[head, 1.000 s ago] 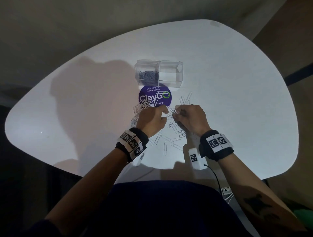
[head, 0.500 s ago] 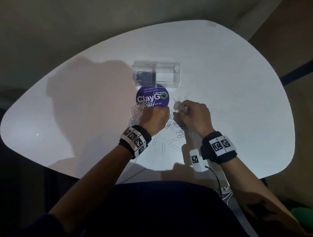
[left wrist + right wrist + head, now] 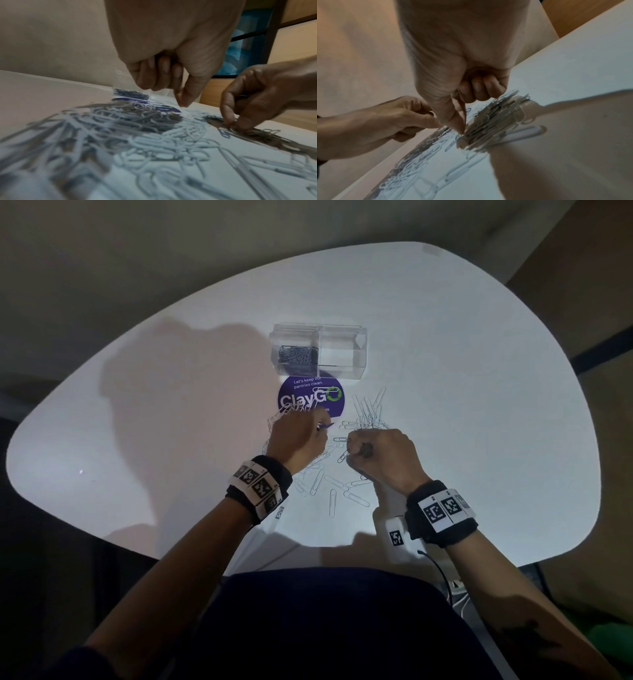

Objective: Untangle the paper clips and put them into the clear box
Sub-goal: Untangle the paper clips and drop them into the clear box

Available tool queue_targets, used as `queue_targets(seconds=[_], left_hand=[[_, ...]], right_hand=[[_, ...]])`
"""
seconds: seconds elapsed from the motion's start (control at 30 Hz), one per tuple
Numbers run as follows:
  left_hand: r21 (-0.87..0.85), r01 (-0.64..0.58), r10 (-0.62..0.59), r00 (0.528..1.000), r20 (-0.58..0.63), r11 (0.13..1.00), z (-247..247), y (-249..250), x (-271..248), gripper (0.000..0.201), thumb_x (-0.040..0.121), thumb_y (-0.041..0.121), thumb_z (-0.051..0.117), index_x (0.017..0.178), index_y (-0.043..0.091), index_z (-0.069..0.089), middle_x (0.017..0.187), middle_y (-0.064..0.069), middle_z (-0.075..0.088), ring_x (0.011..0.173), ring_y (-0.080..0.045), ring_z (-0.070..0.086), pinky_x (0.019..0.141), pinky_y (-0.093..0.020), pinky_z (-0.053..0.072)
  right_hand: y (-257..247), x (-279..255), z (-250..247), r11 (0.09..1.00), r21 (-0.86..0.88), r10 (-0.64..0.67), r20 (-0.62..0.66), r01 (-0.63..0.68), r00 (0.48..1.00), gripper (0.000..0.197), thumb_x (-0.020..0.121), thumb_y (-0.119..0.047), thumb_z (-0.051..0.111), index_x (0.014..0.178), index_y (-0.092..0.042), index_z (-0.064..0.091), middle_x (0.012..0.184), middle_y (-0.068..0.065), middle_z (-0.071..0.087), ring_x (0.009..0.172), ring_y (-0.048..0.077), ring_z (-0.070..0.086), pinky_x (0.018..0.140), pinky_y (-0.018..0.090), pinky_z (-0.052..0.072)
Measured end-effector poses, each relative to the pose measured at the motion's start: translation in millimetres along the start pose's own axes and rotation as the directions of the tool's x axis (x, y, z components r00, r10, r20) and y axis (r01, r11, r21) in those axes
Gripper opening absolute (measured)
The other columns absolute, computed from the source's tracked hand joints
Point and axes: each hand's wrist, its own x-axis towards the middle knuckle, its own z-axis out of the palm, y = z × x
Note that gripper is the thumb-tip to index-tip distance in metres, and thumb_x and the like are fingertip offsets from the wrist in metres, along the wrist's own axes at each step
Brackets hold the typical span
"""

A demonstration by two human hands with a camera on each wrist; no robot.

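Observation:
A clear box (image 3: 342, 350) stands at the back of the white table (image 3: 479, 405); its left compartment holds dark paper clips (image 3: 298, 359). A tangled heap of silver clips (image 3: 291, 410) lies under my left hand (image 3: 323, 428), which pinches a single paper clip at its fingertips. To the right, my right hand (image 3: 351, 446) has its fingers curled. In the right wrist view its thumb and forefinger (image 3: 462, 132) pinch the edge of a bunched clump of clips (image 3: 489, 124). Loose clips (image 3: 329, 487) are spread between both wrists.
A round purple ClayGO sticker (image 3: 310, 400) lies just in front of the box. More clips (image 3: 368, 412) fan out beyond my right hand. A white tagged device with a black cable (image 3: 395, 537) sits by the table's near edge, close to my right wrist.
My hands were joined over the clips and have pulled apart. The left hand drew away to the left with one clip. The right hand sank onto the clump on the table.

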Motion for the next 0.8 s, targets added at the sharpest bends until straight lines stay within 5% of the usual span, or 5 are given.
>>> queue_targets(seconds=[0.27, 0.4, 0.53, 0.67, 0.8], left_hand=[[0.152, -0.222, 0.211, 0.974, 0.084, 0.963, 14.9, 18.3, 6.1, 0.018, 0.09, 0.029, 0.061, 0.104, 0.022, 0.07, 0.093, -0.005, 0.073, 0.087, -0.027, 0.067, 0.074, -0.037, 0.054], [0.095, -0.125, 0.117, 0.989, 0.09, 0.988, 13.3, 17.3, 5.1, 0.01, 0.087, 0.023, 0.059, 0.087, 0.021, 0.069, 0.079, -0.001, 0.07, 0.074, -0.025, 0.064, 0.062, -0.03, 0.048], [-0.248, 0.038, 0.0, 0.989, 0.151, 0.968, -2.3, 9.2, 6.8, 0.015, 0.09, 0.016, 0.054, 0.076, 0.011, 0.056, 0.065, 0.004, 0.054, 0.06, -0.016, 0.049, 0.057, -0.029, 0.036], [-0.533, 0.295, -0.173, 0.948, 0.268, 0.793, -12.4, 1.5, 9.2, 0.031, 0.09, 0.009, 0.042, 0.06, 0.018, 0.039, 0.062, 0.003, 0.039, 0.049, -0.006, 0.036, 0.051, -0.028, 0.03], [-0.757, 0.422, -0.14, 0.901, 0.41, 0.498, -20.4, 1.4, 1.5, 0.002, 0.068, 0.01, 0.043, 0.067, 0.01, 0.042, 0.056, -0.009, 0.037, 0.04, -0.014, 0.025, 0.042, -0.016, 0.022]], right_hand=[[-0.3, -0.4, -2.3, 0.997, -0.045, 0.058, -0.014, -0.059, 0.998, 0.013, 0.072, -0.031, 0.073, 0.076, -0.028, 0.061, 0.072, -0.013, 0.068, 0.08, 0.013, 0.063, 0.07, 0.028, 0.049], [1.6, -0.5, -3.2, 0.996, -0.043, 0.074, -0.031, -0.075, 0.997, 0.014, 0.072, -0.03, 0.073, 0.08, -0.027, 0.062, 0.076, -0.012, 0.069, 0.083, 0.016, 0.063, 0.069, 0.028, 0.048], [2.3, 0.6, -0.1, 0.999, 0.005, 0.037, -0.077, -0.037, 0.996, 0.01, 0.079, -0.029, 0.072, 0.089, -0.028, 0.069, 0.081, -0.012, 0.071, 0.084, 0.013, 0.064, 0.072, 0.027, 0.049], [-0.3, 4.4, 3.0, 0.998, 0.003, -0.059, -0.017, 0.059, 0.998, 0.022, 0.079, -0.035, 0.076, 0.1, -0.032, 0.072, 0.089, -0.012, 0.073, 0.087, 0.012, 0.067, 0.079, 0.03, 0.052], [-4.8, 5.5, 0.8, 0.981, -0.137, -0.132, 0.046, 0.137, 0.99, 0.027, 0.072, -0.029, 0.077, 0.098, -0.026, 0.069, 0.094, -0.011, 0.072, 0.091, 0.019, 0.066, 0.076, 0.034, 0.052]])
